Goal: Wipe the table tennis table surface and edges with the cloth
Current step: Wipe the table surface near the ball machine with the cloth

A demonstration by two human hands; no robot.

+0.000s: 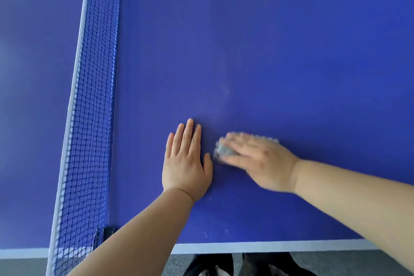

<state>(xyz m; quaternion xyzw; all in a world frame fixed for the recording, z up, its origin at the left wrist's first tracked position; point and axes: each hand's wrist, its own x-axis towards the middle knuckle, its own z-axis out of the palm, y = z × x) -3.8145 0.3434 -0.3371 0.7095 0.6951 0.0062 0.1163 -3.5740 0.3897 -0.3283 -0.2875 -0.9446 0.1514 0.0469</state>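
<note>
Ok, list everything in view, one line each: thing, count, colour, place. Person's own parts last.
table: one, blue with white lines and a white near edge, fills most of the view.
net: one, blue mesh with a white top band, crosses the table at left.
net clamp: one, dark, at the net's foot by the near edge.
cloth: one, grey, blurred, on the table under the right hand.
floor: grey, strip below the near edge.
dark clothing: black, bottom edge, too cropped to identify.
left hand: one, flat on the table, fingers straight, left of the cloth.
right hand: one, blurred, pressing the cloth.
</note>
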